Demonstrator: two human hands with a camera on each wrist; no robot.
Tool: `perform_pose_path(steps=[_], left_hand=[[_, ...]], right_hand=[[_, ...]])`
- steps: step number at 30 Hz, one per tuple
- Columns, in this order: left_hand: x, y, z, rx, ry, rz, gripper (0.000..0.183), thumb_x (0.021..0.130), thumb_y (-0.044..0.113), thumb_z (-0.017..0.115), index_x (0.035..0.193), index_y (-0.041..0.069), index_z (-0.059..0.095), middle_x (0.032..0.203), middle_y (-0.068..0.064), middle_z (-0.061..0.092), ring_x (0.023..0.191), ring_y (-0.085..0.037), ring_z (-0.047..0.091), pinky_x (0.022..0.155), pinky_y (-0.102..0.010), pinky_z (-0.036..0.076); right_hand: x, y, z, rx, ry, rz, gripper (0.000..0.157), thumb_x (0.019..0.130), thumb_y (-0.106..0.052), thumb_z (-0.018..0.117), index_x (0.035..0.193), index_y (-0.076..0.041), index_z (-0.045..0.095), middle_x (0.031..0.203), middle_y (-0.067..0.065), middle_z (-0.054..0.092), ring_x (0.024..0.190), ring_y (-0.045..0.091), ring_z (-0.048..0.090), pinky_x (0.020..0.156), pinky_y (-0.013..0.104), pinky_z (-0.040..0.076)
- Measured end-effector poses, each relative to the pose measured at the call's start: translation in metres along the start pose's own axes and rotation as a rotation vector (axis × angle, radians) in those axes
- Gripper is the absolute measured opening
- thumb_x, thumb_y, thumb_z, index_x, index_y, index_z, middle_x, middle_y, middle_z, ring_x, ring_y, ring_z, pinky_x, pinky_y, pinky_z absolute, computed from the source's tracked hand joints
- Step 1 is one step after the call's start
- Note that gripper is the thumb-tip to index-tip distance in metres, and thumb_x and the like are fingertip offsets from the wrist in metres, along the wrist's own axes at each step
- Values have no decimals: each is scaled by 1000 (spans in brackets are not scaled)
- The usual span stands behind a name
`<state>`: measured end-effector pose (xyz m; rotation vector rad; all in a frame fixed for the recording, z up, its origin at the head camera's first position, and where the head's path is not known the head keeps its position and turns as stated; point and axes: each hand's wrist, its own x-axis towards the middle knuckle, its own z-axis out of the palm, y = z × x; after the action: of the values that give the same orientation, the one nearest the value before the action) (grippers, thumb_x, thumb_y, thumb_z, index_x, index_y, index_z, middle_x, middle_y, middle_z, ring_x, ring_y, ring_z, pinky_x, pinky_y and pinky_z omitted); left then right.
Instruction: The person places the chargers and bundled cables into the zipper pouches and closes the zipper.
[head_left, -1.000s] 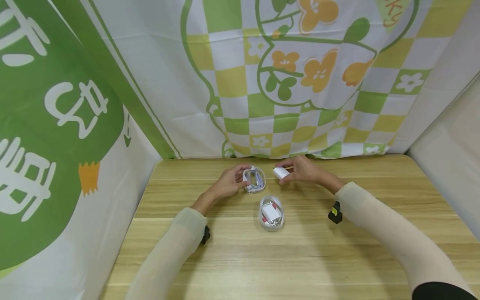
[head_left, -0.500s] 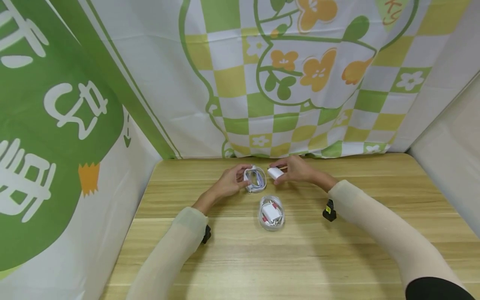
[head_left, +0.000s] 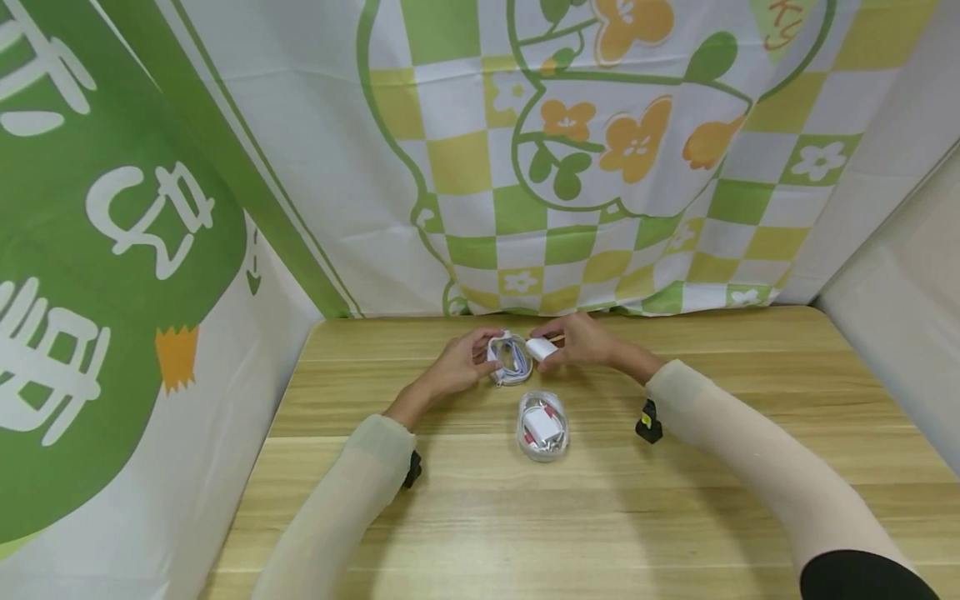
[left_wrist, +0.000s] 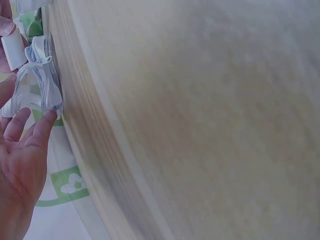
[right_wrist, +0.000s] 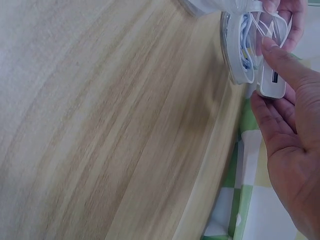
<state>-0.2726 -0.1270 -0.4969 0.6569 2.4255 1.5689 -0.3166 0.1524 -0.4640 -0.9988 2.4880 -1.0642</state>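
Near the table's back edge my left hand (head_left: 453, 367) grips the left side of a small clear case (head_left: 513, 380) between thumb and fingers. Coiled pale cable (left_wrist: 54, 87) shows in the case. To its right, my right hand (head_left: 588, 340) pinches a white charger plug (head_left: 542, 348) between thumb and fingertips. A USB port shows on the end of the charger plug (right_wrist: 271, 86) in the right wrist view. The plug is close beside the case's right rim; whether they touch I cannot tell.
A second clear oval case (head_left: 543, 454) lies nearer on the wooden table (head_left: 480, 533), holding a white charger (head_left: 543, 426) and coiled cable. A printed curtain (head_left: 585, 250) hangs along the back edge, and another green-and-white cloth (head_left: 135, 333) is at the left.
My right hand has moved left with the charger plug, bringing it close to the case's right side. The left hand and its case have barely moved.
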Motion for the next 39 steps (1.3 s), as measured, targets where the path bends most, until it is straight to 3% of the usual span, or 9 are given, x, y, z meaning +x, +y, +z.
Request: perform_pose_path(steps=[9, 30, 39], left_hand=[[2, 1, 2, 30, 6, 17, 56, 96, -1, 75, 148, 0, 54, 150, -21, 60, 141, -35, 57, 115, -41, 50], [8, 5, 11, 60, 0, 34, 56, 98, 5, 75, 149, 3, 53, 150, -17, 61, 141, -31, 56, 117, -43, 49], [8, 4, 10, 23, -7, 41, 56, 98, 3, 74, 149, 2, 52, 150, -18, 60, 143, -32, 55, 117, -41, 48]], right_hand=[[6, -1, 7, 21, -13, -22, 52, 80, -12, 94, 127, 1, 74, 126, 18, 75, 114, 33, 74, 93, 33, 63], [15, -4, 17, -149, 49, -20, 51, 80, -27, 95, 121, -4, 78, 114, 12, 80, 97, 24, 77, 81, 33, 65], [15, -5, 20, -91, 32, -27, 53, 81, -22, 95, 123, 3, 75, 119, 17, 77, 105, 30, 77, 87, 34, 65]])
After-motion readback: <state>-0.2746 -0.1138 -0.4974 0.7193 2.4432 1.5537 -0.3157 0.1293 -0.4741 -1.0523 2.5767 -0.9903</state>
